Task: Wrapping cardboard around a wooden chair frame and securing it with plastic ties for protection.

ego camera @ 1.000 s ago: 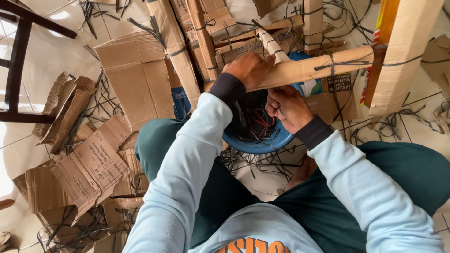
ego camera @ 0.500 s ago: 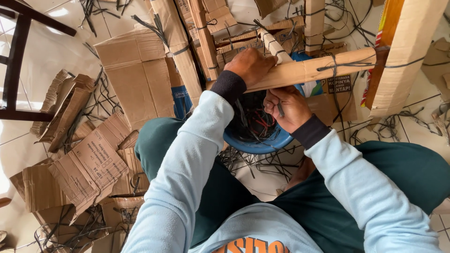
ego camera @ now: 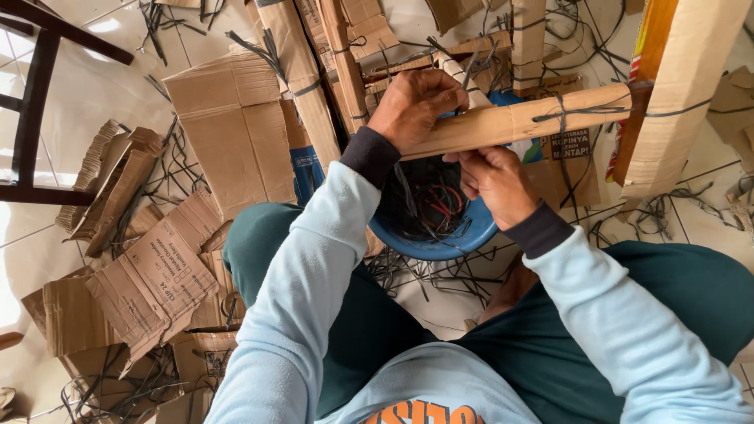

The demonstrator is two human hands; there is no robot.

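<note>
- Flattened brown cardboard box [ego camera: 232, 129] is lying on the tiled floor [ego camera: 94, 86] upper left; more torn cardboard sheets [ego camera: 149, 283] with dark print are piling up lower left.
- Small blue label [ego camera: 305, 171] is showing on a carton just left of the person's left sleeve; a brown panel with a dark printed block [ego camera: 567, 144] is sitting under the roll on the right.
- Tall cardboard piece with a red-and-yellow printed edge [ego camera: 675, 94] is standing at far right, touching the roll's end.
- Several tied cardboard rolls [ego camera: 314, 78] are lying at the top; dark strap offcuts [ego camera: 440, 275] are littering the floor. Dark chair frame [ego camera: 31, 102] is at far left.
- Blue bowl [ego camera: 436, 239] full of dark and red strands is sitting between the knees, directly below both hands.
- Rolled cardboard tube [ego camera: 518, 118] is lying roughly level across the bowl, already tied with a dark strap [ego camera: 559, 110] near its right end.
- Left hand [ego camera: 415, 106] is gripping the tube's left end from above, grip closed, pinching a thin dark strand [ego camera: 470, 72] that sticks up.
- Right hand [ego camera: 496, 182] is sitting under the tube, touching its underside, fingers curled; cannot tell what it is holding.
</note>
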